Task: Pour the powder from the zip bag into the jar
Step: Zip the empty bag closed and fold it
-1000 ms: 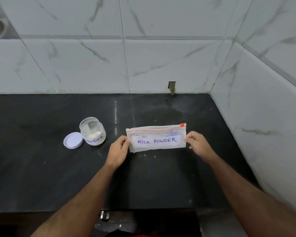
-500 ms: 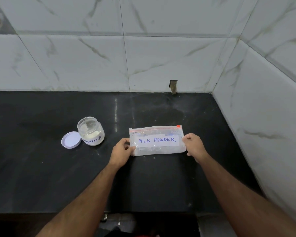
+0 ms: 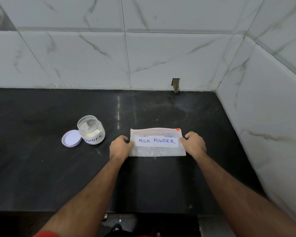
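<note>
- Both hands grasp the zip bag (image 3: 157, 142) by its short ends: the left hand (image 3: 120, 147) pinches the left edge with thumb on top and fingers curled round it, and the right hand (image 3: 194, 144) grips the right edge in the same way.
- Between the hands the bag lies flat on the dark surface (image 3: 41, 177), long side toward the person, with its sealed strip along the far edge and a small red tab (image 3: 177, 129) at the far right corner.
- On the bag a white label (image 3: 156, 141) reads "MILK POWDER" in blue handwriting; through the clear plastic below the label only a thin pale layer shows, and how much powder is inside cannot be told.
- Well to the left of the bag stands a small clear jar (image 3: 91, 130), upright and uncovered, with white powder in its lower part and a label on which "OWDER" can be read.
- Just left of the jar, touching or nearly touching its base, a round white lid (image 3: 71, 138) lies on the surface with its hollow side up.
- Behind the surface and along its right side rise walls of white marbled tiles (image 3: 75, 57), which meet in a corner at the far right.
- Near that corner, at the foot of the back wall, a small dark notch (image 3: 175, 84) is cut into a tile.
- At the bottom edge a bit of red cloth (image 3: 46, 234) shows by the left forearm.
</note>
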The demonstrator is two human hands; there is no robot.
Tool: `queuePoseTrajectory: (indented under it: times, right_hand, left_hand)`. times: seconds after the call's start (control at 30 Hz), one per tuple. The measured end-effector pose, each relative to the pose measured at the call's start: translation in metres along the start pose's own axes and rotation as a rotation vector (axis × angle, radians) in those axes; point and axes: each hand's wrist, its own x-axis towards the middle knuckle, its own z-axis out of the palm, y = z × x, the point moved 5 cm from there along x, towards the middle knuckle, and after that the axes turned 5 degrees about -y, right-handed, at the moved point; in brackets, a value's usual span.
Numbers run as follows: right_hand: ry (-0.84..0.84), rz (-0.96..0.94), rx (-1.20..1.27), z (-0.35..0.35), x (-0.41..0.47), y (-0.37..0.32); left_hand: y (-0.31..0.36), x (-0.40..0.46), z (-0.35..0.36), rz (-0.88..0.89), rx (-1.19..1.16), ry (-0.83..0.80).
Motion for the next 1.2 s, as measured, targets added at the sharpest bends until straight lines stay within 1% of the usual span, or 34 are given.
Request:
queuePoseTrajectory:
  times: [0.1, 0.2, 0.27, 0.37, 0.43, 0.5, 0.6, 0.7, 0.87, 1.03, 1.2]
  right_hand:
    - [-0.045, 0.008, 0.022, 0.001, 0.0, -0.006]
    - [-0.104, 0.051, 0.176, 0.008, 0.006, -0.004]
    - [-0.154, 0.114, 0.361, 0.014, 0.009, 0.001]
    - [-0.235, 0.172, 0.595, 0.015, 0.005, 0.001]
    - [-0.307, 0.182, 0.696, 0.012, -0.001, 0.001]
    - [-0.37, 0.189, 0.774, 0.008, -0.009, 0.001]
    - [-0.404, 0.163, 0.857, 0.002, -0.019, 0.007]
    - [-0.359, 0.096, 0.862, -0.009, -0.036, 0.014]
    - [-0.22, 0.03, 0.897, -0.024, -0.076, 0.035]
    - [-0.069, 0.052, 0.962, -0.028, -0.144, 0.068]
    - [0.069, 0.086, 0.986, -0.021, -0.233, 0.112]
  left_hand:
    - [0.004, 0.002, 0.003, -0.046, 0.009, -0.032]
    - [0.007, 0.004, 0.007, -0.094, -0.017, -0.059]
    - [0.004, 0.004, 0.01, -0.14, -0.117, -0.088]
    - [-0.001, 0.004, 0.014, -0.192, -0.356, -0.147]
    - [-0.001, 0.003, 0.014, -0.193, -0.477, -0.182]
    - [0.005, -0.003, 0.012, -0.174, -0.551, -0.232]
    - [0.008, -0.007, 0.01, -0.148, -0.648, -0.327]
    - [0.013, -0.014, 0.005, -0.113, -0.669, -0.396]
    - [0.026, -0.035, 0.0, -0.004, -0.635, -0.497]
    - [0.031, -0.074, 0.008, 0.081, -0.573, -0.616]
    - [0.024, -0.135, 0.023, 0.145, -0.487, -0.742]
